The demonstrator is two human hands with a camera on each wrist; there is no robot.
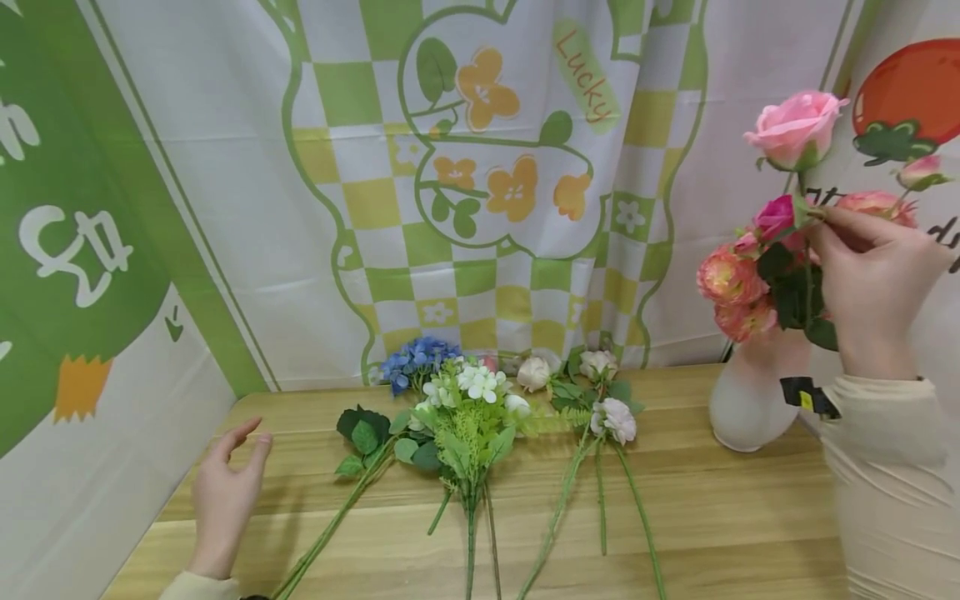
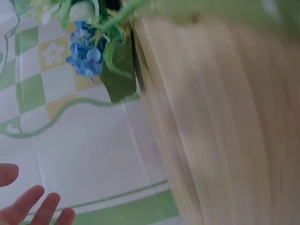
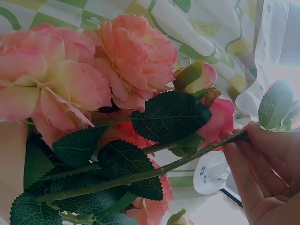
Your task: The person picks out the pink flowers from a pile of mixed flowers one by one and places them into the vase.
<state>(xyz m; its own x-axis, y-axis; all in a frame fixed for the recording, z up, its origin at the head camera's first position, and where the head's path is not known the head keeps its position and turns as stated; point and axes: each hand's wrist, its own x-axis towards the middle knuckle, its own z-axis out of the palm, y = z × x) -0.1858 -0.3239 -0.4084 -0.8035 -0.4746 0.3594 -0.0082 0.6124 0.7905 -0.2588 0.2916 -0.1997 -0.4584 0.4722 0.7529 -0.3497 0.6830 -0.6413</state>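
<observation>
My right hand (image 1: 873, 275) pinches the green stem (image 3: 140, 176) of a light pink rose (image 1: 797, 129), between thumb and fingertips just below the bloom. The rose stands upright above a white vase (image 1: 750, 400) that holds coral-pink flowers (image 1: 731, 275) and a magenta rose (image 1: 774, 218). In the right wrist view the stem slants across dark leaves (image 3: 171, 117); whether its lower end is inside the vase I cannot tell. Over the table's left side my left hand (image 1: 225, 500) is raised with relaxed, spread fingers (image 2: 47, 208), holding nothing.
On the wooden table (image 1: 697, 508) lie a leafy stem (image 1: 330, 521), a blue flower (image 1: 416, 362), a white-flowered green bunch (image 1: 472, 433) and several pale roses (image 1: 615, 419). Behind hangs a checkered cloth (image 1: 495, 283); a green and white cloth (image 1: 82, 208) covers the left side.
</observation>
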